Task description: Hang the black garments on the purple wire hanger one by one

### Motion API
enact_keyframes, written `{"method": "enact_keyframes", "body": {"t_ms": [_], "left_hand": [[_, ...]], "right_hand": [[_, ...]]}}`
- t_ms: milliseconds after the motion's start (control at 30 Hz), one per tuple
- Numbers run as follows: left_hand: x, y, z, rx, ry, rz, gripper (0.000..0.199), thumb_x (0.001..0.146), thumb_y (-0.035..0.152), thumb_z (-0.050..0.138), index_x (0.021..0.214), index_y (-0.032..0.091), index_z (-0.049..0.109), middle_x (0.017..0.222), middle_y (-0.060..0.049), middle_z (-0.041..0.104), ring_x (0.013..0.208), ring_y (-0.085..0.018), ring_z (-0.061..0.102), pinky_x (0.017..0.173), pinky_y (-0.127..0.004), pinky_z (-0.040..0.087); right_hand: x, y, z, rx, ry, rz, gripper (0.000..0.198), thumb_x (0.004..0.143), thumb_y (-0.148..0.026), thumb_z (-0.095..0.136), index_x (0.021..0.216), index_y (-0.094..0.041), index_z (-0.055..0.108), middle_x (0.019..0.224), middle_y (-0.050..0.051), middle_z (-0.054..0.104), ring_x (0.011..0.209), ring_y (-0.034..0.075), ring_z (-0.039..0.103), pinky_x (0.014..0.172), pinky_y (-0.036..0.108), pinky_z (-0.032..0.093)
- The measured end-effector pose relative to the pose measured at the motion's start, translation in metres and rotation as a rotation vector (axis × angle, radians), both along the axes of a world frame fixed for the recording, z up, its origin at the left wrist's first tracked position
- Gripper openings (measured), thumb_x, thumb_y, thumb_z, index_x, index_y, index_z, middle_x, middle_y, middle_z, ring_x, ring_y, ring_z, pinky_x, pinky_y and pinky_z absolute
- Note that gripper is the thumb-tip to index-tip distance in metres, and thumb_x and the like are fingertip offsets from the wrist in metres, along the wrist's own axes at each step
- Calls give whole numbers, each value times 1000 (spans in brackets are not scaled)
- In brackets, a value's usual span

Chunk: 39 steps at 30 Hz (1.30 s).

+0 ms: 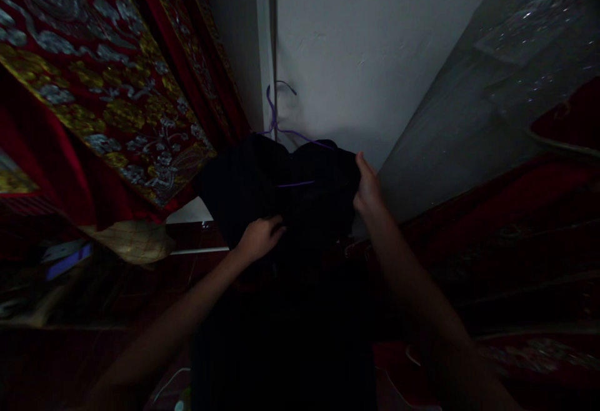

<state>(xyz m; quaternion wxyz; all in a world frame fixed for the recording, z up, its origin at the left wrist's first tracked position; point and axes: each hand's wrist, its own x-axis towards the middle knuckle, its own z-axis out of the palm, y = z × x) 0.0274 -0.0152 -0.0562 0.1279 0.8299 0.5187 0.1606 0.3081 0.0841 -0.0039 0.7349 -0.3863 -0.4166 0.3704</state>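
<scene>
A dark garment (319,211) hangs on a purple wire hanger (274,117), its hook upright against the pale wall. The hanger's lower bar shows through the neck opening. My right hand (368,187) grips the garment at its right shoulder edge, thumb pointing up. Lower and to the left, my left hand (260,236) has its fingers curled against the front of the garment, closed on the dark cloth. The scene is dim, so the garment's lower part merges with the darkness below.
Red cloth with gold and silver embroidery (117,86) hangs on the left. Clear plastic sheeting (492,86) covers the right side, above red fabric (506,205). A pale checked cloth bundle (134,241) lies low on the left. A white cord (171,381) runs near the bottom.
</scene>
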Motion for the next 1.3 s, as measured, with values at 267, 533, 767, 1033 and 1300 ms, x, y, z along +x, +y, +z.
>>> {"method": "enact_keyframes", "body": {"t_ms": [267,533,767,1033,1300], "left_hand": [[16,-55,-18,93,-545,116,18,100,34,56,91,20,61,86,-3,61,82,-18,62,75,-28,46],[31,-84,-11,69,-483,128,12,101,25,52,103,20,63,101,-7,64,98,-24,63,88,-36,49],[51,-91,6,33,-524,55,16,97,13,51,102,21,64,97,-6,68,95,-22,66,85,-34,51],[45,-75,11,-53,-446,163,26,96,21,56,121,23,51,88,-3,68,82,-22,70,74,-32,51],[49,-69,16,-89,-304,142,16,94,13,47,105,23,46,91,-6,67,81,-24,70,68,-31,47]], "right_hand": [[-38,-114,-82,-52,-63,-548,28,83,-39,67,105,-20,67,110,6,68,106,21,62,100,38,46],[-104,-187,-124,-271,-359,407,26,81,-32,70,105,-22,67,101,6,72,88,21,67,81,34,54],[-102,-173,-102,-152,-432,355,23,84,-32,68,104,-20,67,103,7,72,97,23,67,93,37,52],[-96,-181,-99,-224,-483,362,18,86,-34,63,76,-20,59,73,0,60,70,16,56,66,26,45],[-99,-178,-104,-285,-380,353,25,82,-36,65,70,-21,49,68,-2,48,65,14,45,60,26,37]]}}
